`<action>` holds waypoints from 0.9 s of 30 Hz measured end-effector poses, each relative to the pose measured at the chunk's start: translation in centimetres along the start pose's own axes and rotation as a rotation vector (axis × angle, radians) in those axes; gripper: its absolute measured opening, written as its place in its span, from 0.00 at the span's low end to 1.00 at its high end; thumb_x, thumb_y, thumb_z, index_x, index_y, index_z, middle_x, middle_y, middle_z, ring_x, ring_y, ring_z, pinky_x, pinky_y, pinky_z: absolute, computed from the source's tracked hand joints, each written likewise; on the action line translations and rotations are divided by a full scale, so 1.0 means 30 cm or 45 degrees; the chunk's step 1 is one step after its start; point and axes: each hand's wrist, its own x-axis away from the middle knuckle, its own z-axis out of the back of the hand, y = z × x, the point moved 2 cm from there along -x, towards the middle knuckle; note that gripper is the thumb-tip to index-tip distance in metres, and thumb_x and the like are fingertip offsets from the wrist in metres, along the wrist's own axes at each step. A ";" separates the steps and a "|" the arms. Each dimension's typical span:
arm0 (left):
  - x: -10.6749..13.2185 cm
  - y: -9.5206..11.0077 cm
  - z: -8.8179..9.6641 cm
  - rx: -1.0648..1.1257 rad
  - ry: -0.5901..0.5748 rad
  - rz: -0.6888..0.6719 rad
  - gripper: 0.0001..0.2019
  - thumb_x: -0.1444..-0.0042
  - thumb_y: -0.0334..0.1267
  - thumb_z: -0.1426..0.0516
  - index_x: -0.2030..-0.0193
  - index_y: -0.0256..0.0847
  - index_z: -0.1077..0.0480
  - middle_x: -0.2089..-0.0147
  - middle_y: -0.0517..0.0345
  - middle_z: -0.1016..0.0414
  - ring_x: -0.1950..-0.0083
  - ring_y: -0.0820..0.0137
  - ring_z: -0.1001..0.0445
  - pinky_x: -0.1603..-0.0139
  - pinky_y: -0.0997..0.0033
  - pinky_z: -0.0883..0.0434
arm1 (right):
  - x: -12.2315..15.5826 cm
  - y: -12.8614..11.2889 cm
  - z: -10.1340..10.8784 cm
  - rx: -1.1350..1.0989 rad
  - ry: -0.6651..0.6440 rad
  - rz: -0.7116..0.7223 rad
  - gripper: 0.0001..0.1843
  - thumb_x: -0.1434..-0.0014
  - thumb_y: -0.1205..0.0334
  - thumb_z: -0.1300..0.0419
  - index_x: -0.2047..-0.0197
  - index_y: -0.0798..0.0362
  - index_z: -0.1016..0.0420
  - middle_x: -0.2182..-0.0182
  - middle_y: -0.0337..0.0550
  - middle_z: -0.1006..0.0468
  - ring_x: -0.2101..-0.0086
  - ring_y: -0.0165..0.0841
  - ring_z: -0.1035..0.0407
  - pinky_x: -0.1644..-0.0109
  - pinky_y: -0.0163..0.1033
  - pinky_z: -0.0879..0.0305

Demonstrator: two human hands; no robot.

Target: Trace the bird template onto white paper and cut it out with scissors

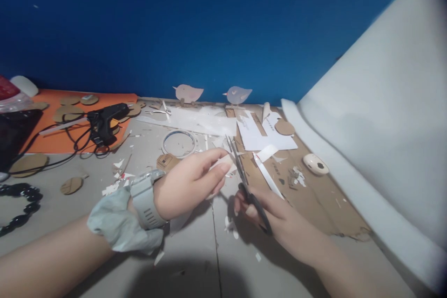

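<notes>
My left hand (195, 174), with a watch and a scrunchie at the wrist, pinches a small pale piece of paper (227, 160) between thumb and fingers. In my right hand (267, 207) is a pair of scissors (246, 187) with black handles, blades pointing up and away. The blades stand slightly apart, close beside the paper's right edge; whether they touch it I cannot tell. Small white scraps (230, 226) lie beneath both hands. Behind them lie a silvery ring (179, 132) and a brown cardboard piece (167, 162).
Two paper birds, one pink (189, 93) and one bluish (238, 95), stand by the blue wall. A black glue gun (104, 121) with its cord rests on an orange sheet (122, 98) at left. Cut white paper (251, 139), a white case (315, 164) and brown cardboard (314, 205) lie right.
</notes>
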 end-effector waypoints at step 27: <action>0.007 -0.015 -0.025 0.143 -0.009 0.053 0.16 0.36 0.46 0.57 0.72 0.40 0.45 0.80 0.67 0.42 0.78 0.80 0.43 0.74 0.76 0.41 | -0.007 0.004 -0.010 -0.001 0.064 -0.014 0.15 0.37 0.49 0.51 0.66 0.52 0.35 0.72 0.36 0.33 0.71 0.29 0.35 0.67 0.33 0.40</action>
